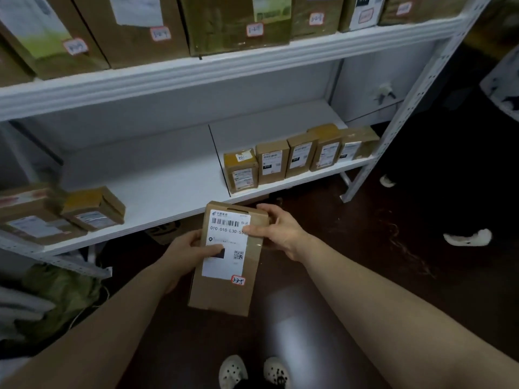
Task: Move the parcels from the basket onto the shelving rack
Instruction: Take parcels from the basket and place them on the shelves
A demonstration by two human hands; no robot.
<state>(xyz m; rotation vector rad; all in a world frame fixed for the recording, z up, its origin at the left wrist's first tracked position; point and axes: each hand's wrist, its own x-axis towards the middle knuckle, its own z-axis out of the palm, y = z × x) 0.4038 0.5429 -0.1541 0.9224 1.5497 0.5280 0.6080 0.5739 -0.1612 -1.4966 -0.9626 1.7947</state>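
Below the front edge of the lower shelf [174, 197] of the white shelving rack [415, 96], a brown cardboard parcel [222, 293] is held in the air with its labelled face towards the camera. The left hand [186, 247] grasps its left edge, thumb pressed across the white shipping label [224, 242]. The right hand [280, 230] grips the upper right edge, thumb lying on the label's corner. The label carries a green logo with Chinese characters, a barcode, the line "010 010 L30 55" with its end hidden by the thumb, a black block and a QR code. A red-bordered sticker [238, 280] at the label's lower right corner reads "3-3-5" in handwriting.

Towards the right end of the lower shelf, five small parcels [297, 158] stand in a row along the front edge, side by side. Some of their labels show a black block reading "010", and the leftmost has yellow tape and a handwritten number starting "20". At the left end of the same shelf lie two more taped boxes [92, 210], tilted. Large cartons [140, 26] fill the upper shelf [196, 71], each with a red-bordered handwritten sticker too blurred to read. White perforated clogs [252, 372] stand on the dark floor [351, 234], and a green bag [61, 293] sits under the rack's left end.
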